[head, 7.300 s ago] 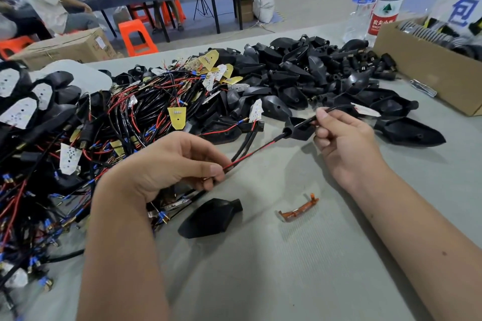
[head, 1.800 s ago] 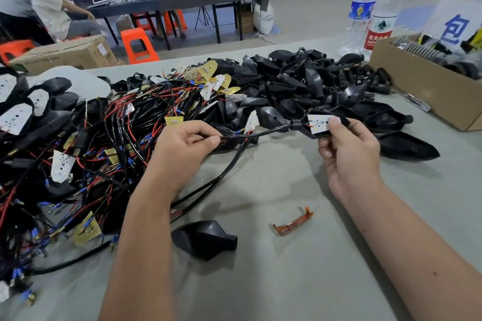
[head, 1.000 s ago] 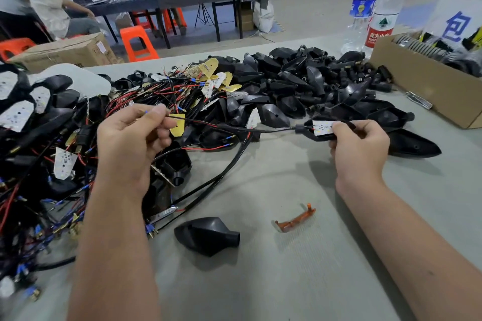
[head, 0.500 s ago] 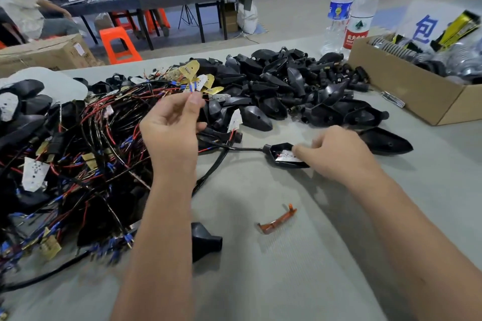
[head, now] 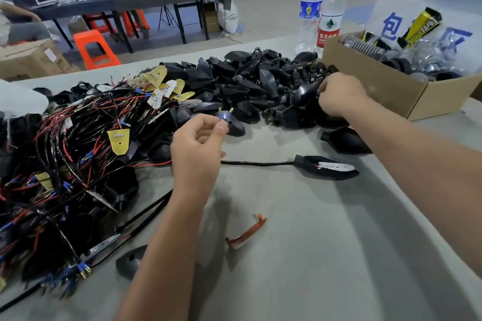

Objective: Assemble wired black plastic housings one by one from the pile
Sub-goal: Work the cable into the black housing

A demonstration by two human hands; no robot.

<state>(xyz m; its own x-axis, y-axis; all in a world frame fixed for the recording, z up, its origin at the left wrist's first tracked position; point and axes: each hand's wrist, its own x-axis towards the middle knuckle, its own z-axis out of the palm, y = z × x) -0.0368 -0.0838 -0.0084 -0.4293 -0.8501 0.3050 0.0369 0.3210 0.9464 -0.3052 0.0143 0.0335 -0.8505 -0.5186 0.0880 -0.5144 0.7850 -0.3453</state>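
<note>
Left hand [head: 197,148] pinches blue-tipped wire ends [head: 224,114] at centre. Right hand [head: 339,95] at 2 o'clock, fingers curled into pile of black housings [head: 260,86]; grasp there unclear. Wired housing [head: 326,170] lies released at 3 o'clock on table [head: 326,255]. Wire tangle [head: 73,164] at 9 o'clock.

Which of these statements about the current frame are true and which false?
1. The left hand pinches blue-sleeved wire terminals. True.
2. The right hand rests flat on bare table. False: it reaches into the pile of loose black plastic housings.
3. A wired black plastic housing with a white circuit board lies on the grey table, in neither hand. True.
4. The small orange plastic clip sits inside the cardboard box. False: it lies on the table.
</note>
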